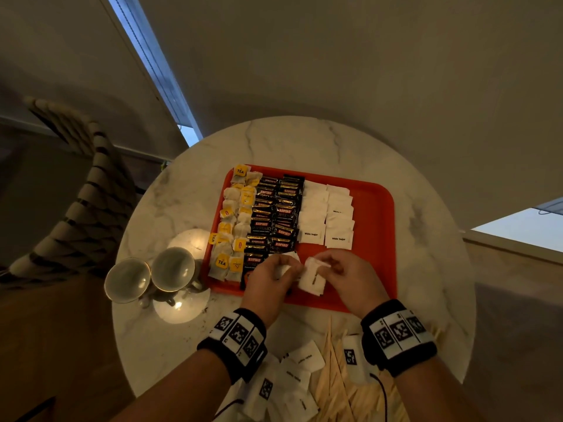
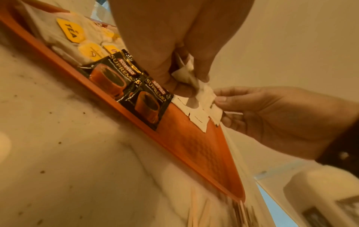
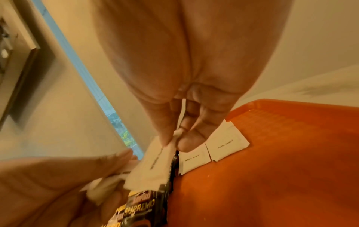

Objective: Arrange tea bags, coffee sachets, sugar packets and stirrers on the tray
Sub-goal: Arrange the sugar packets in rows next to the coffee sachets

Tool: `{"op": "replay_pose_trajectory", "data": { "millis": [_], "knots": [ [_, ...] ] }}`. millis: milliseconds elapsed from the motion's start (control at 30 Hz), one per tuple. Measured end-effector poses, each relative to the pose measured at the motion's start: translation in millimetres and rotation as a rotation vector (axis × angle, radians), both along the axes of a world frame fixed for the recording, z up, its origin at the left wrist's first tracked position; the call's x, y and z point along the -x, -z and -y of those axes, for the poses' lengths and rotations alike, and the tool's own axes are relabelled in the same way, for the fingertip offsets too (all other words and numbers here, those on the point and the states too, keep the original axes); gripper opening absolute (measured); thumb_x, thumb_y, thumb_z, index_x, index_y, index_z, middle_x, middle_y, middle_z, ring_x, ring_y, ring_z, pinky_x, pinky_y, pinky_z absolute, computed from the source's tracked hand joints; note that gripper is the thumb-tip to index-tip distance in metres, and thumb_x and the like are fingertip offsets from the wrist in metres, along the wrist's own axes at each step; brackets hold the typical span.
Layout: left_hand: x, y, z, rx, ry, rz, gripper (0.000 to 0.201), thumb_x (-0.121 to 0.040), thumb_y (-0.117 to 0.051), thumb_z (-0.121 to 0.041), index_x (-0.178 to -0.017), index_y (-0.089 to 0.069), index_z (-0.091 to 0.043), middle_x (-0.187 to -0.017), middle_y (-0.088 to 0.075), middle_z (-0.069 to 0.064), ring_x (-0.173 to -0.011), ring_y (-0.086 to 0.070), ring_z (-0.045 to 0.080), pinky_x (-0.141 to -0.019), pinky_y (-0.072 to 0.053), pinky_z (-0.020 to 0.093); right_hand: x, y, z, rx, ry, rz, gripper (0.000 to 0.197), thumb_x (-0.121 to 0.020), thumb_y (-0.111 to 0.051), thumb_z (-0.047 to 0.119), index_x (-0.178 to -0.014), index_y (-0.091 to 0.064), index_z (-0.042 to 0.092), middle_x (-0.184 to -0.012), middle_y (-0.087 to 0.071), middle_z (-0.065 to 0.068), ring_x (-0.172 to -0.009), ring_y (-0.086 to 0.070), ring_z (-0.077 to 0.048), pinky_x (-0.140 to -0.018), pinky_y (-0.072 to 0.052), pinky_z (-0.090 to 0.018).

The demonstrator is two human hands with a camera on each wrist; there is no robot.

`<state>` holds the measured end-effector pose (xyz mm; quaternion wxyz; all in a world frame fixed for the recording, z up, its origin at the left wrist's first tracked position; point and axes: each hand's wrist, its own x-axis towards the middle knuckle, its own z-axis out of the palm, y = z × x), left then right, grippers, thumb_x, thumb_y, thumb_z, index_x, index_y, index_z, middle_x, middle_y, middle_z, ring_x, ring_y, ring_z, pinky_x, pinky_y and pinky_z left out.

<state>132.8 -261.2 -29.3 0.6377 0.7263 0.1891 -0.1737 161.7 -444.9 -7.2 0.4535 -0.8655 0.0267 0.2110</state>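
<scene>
An orange tray (image 1: 374,239) holds columns of tea bags (image 1: 234,220), black coffee sachets (image 1: 274,217) and white sugar packets (image 1: 326,214). Both hands hover over its near edge. My left hand (image 1: 281,271) grips a small bunch of sugar packets (image 2: 186,73) between thumb and fingers. My right hand (image 1: 324,266) pinches one sugar packet (image 1: 313,278) by its top edge, thumb against forefinger (image 3: 165,138), right beside the left hand's bunch. That packet (image 3: 157,161) hangs just above the tray, next to the nearest coffee sachet (image 3: 143,207). Wooden stirrers (image 1: 335,379) lie on the table.
Loose sugar packets (image 1: 301,367) lie on the round marble table (image 1: 304,141) between my forearms, beside the stirrers. Two upturned cups (image 1: 152,275) stand left of the tray. A striped chair (image 1: 76,193) is at the far left. The tray's right strip (image 3: 281,169) is bare.
</scene>
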Motion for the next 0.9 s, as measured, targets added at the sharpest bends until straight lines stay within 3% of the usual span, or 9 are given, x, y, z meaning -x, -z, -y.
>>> {"op": "replay_pose_trajectory", "data": {
  "millis": [133,233,300,367,433,533,667,767,900],
  "knots": [
    [-2,2,-11,-0.030,-0.086,-0.004,0.007,-0.095,-0.069,-0.029,-0.096,-0.070,-0.022,-0.107,-0.072,-0.002,-0.084,-0.071,0.008,-0.081,-0.062,0.041,-13,18,10,0.002,0.279,0.016,0.008,-0.091,-0.072,0.020,-0.093,-0.068,0.027,-0.093,-0.069,0.007,-0.090,-0.068,-0.014,-0.083,-0.058,-0.035],
    [1,6,-18,-0.038,-0.089,-0.010,0.005,-0.094,-0.071,-0.030,-0.096,-0.070,-0.025,-0.109,-0.072,-0.005,-0.097,-0.070,0.009,-0.086,-0.060,0.038,-24,35,11,-0.018,0.384,-0.044,0.008,-0.089,-0.074,0.024,-0.089,-0.067,0.028,-0.091,-0.072,0.002,-0.085,-0.070,-0.018,-0.084,-0.060,-0.042],
    [4,8,-20,-0.052,-0.080,-0.005,0.006,-0.094,-0.071,-0.027,-0.096,-0.070,-0.021,-0.105,-0.072,-0.007,-0.098,-0.067,0.004,-0.086,-0.057,0.028,-30,45,4,-0.067,0.422,-0.087,0.010,-0.089,-0.075,0.019,-0.088,-0.067,0.024,-0.091,-0.074,-0.003,-0.080,-0.072,-0.020,-0.084,-0.061,-0.044],
    [6,7,-21,-0.031,-0.080,0.011,0.005,-0.094,-0.070,-0.021,-0.096,-0.070,-0.015,-0.101,-0.072,-0.007,-0.091,-0.066,-0.004,-0.078,-0.052,0.014,-34,53,-3,-0.083,0.441,-0.103,0.010,-0.089,-0.075,0.016,-0.087,-0.067,0.022,-0.089,-0.074,-0.004,-0.076,-0.073,-0.021,-0.084,-0.061,-0.043],
    [8,6,-21,0.004,-0.090,0.022,0.008,-0.096,-0.068,-0.018,-0.098,-0.070,-0.011,-0.101,-0.072,-0.004,-0.091,-0.068,-0.002,-0.073,-0.052,0.012,-37,59,-10,-0.074,0.443,-0.107,0.009,-0.089,-0.074,0.015,-0.087,-0.067,0.020,-0.087,-0.074,-0.004,-0.074,-0.073,-0.020,-0.082,-0.062,-0.041],
    [9,6,-20,0.047,-0.090,-0.004,0.012,-0.100,-0.062,-0.019,-0.103,-0.070,-0.012,-0.106,-0.072,-0.002,-0.099,-0.069,0.008,-0.077,-0.054,0.015,-40,60,-17,-0.063,0.455,-0.105,0.011,-0.088,-0.076,0.016,-0.086,-0.066,0.017,-0.090,-0.073,-0.009,-0.070,-0.074,-0.018,-0.078,-0.063,-0.040],
    [7,4,-19,0.155,-0.078,-0.024,0.011,-0.101,-0.058,-0.008,-0.107,-0.067,-0.010,-0.112,-0.069,0.004,-0.098,-0.071,0.013,-0.088,-0.060,0.032,-39,54,-15,0.014,0.456,-0.076,0.018,-0.086,-0.079,0.028,-0.092,-0.066,0.018,-0.085,-0.071,0.000,-0.073,-0.073,-0.018,-0.077,-0.063,-0.043],
    [4,6,-17,0.217,-0.092,-0.021,0.013,-0.100,-0.061,-0.009,-0.112,-0.061,-0.013,-0.121,-0.064,0.009,-0.103,-0.071,0.025,-0.085,-0.062,0.038,-31,40,-11,-0.005,0.435,-0.039,0.017,-0.088,-0.076,0.036,-0.092,-0.068,0.022,-0.083,-0.070,0.004,-0.073,-0.073,-0.018,-0.076,-0.063,-0.045],
    [1,5,-8,0.332,-0.150,-0.029,0.022,-0.100,-0.060,-0.007,-0.119,-0.051,-0.013,-0.119,-0.068,0.017,-0.095,-0.074,0.032,-0.079,-0.062,0.036,-11,18,-16,-0.114,0.215,-0.152,0.021,-0.083,-0.077,0.050,-0.093,-0.073,0.032,-0.091,-0.074,0.008,-0.086,-0.070,-0.008,-0.080,-0.059,-0.032]
  ]
}}
